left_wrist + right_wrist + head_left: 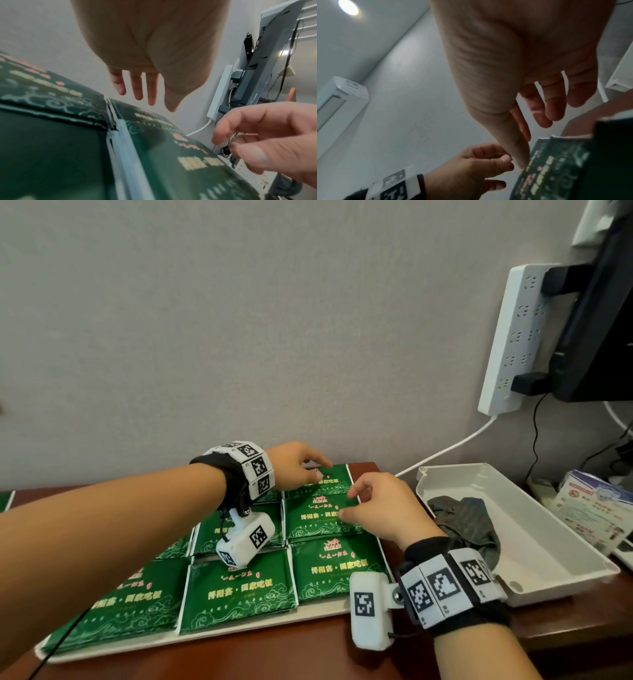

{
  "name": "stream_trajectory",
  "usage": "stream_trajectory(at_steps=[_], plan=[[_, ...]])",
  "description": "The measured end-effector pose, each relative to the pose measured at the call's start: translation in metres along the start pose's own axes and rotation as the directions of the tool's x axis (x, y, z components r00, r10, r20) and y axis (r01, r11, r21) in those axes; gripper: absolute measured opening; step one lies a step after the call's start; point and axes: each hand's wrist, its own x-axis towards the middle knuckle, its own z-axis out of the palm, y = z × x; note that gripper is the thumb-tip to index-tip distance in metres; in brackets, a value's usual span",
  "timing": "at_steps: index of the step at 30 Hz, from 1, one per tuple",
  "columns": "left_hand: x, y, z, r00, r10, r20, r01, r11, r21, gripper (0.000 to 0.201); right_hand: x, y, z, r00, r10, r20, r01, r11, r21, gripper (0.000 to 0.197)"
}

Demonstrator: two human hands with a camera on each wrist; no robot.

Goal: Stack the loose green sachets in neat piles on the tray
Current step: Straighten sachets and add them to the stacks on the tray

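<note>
Green sachets with gold print lie in several flat piles on a white tray (239,632). My left hand (317,471) hovers over the far right pile (334,480); in the left wrist view its fingers (137,88) hang straight and hold nothing. My right hand (347,503) is over the middle right pile (315,520), fingers relaxed and spread. Its thumb tip (522,162) touches the edge of the top sachet (556,169). Neither hand grips a sachet. The left arm hides the piles on the tray's left part.
A white plastic bin (548,546) holding a dark cloth (469,518) sits right of the tray on the wooden table (308,657). A white power strip (513,337) and a dark monitor (599,337) are at the wall, a printed box (596,501) at far right.
</note>
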Motion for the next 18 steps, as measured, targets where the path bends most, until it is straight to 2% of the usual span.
stream_trajectory(at_steps=[5, 7, 10, 14, 18], plan=[[-0.042, 0.006, -0.018, 0.994, 0.01, -0.109, -0.023, 0.993, -0.116, 0.016, -0.006, -0.03, -0.009, 0.995, -0.1, -0.027, 0.103, 0.984, 0.146, 0.023], [-0.073, 0.009, -0.024, 0.985, 0.005, -0.175, -0.045, 0.974, -0.224, 0.014, -0.013, -0.047, -0.011, 0.986, -0.169, 0.006, 0.166, 0.972, 0.164, 0.022], [-0.133, 0.011, -0.028, 0.983, -0.032, -0.183, -0.033, 0.939, -0.341, 0.007, -0.034, -0.079, -0.014, 0.949, -0.295, 0.11, 0.277, 0.949, 0.153, 0.024], [-0.226, -0.003, -0.021, 0.989, -0.122, -0.079, 0.095, 0.955, -0.281, 0.006, -0.084, -0.125, -0.004, 0.844, -0.404, 0.352, 0.407, 0.911, 0.071, 0.027], [-0.304, -0.027, -0.011, 0.98, -0.171, 0.106, 0.184, 0.975, -0.122, 0.014, -0.135, -0.153, 0.025, 0.693, -0.393, 0.605, 0.489, 0.872, 0.008, 0.029]])
